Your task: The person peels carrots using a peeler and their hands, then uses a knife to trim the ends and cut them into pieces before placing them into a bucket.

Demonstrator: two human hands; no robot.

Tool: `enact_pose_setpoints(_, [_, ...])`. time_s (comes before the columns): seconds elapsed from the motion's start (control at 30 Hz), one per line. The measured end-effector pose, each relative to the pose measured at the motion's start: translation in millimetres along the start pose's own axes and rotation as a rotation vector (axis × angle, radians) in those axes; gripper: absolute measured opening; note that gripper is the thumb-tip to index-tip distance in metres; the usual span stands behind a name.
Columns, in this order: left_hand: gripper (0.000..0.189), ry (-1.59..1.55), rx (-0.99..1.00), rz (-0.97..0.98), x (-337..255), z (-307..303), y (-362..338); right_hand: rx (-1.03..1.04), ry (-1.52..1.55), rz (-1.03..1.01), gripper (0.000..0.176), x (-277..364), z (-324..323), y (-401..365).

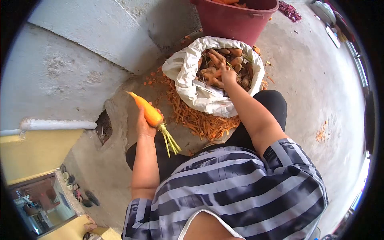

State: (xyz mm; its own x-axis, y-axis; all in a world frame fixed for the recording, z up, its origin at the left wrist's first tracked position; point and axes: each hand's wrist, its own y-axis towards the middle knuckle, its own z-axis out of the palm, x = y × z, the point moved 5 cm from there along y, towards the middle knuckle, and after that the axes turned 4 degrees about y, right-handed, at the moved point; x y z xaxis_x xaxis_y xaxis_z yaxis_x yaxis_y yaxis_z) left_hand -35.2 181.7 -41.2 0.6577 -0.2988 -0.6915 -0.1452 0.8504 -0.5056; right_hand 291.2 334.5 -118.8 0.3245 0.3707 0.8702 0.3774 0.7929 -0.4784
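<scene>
My left hand (147,125) is wrapped round a bright orange, peeled-looking carrot (151,113). Its tip points up and left, and a tuft of cut green stalks hangs from its thick end. My right hand (228,76) is inside the mouth of a white sack (187,76) with a rolled-down rim. Its fingers are curled in among dull, unpeeled carrots (236,61); whether they grip one of these is hard to see.
Orange peelings (196,122) are heaped round the sack's base. Behind it stands a dark pink tub (236,20) with carrots inside. A grey wall (72,76) rises at the left, and several shoes (86,198) lie by a doorway at lower left.
</scene>
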Motion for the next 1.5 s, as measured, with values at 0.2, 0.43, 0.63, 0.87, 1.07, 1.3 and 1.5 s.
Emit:
enact_pose_setpoints(0.2, [0.046, 0.159, 0.018, 0.0, -0.9, -13.8, 38.9, 0.419, -1.556, -0.24, 0.025, -66.8, 1.6, 39.4])
enact_pose_setpoints(0.43, [0.041, 0.258, 0.055, -0.011, -3.3, -7.9, 54.2, 0.284, -1.946, -0.315, 0.024, -129.8, -9.3, 25.0])
enact_pose_setpoints(0.63, [0.041, 0.45, 0.129, 0.014, -9.3, 6.1, 50.8, 0.544, -1.97, -0.267, 0.029, -107.2, 0.0, 18.1])
enact_pose_setpoints(0.87, [0.047, 1.005, 0.171, 0.307, -3.8, 15.6, 41.1, 0.767, -1.778, -0.189, 0.041, -61.3, 18.9, -28.4])
enact_pose_setpoints(1.07, [0.046, 1.289, 0.153, 0.472, -2.3, 26.3, 17.9, 0.77, -1.609, -0.236, 0.071, -8.9, 33.9, -80.0])
enact_pose_setpoints(1.3, [0.041, 1.379, 0.257, 0.546, 2.5, 41.8, -7.8, 0.771, -1.251, -0.309, 0.081, 2.3, 60.8, -141.3])
enact_pose_setpoints(1.5, [0.039, 1.443, 0.239, 0.613, 4.0, 37.6, -16.2, 0.856, -1.145, -0.41, 0.088, -7.4, 81.3, -160.2])
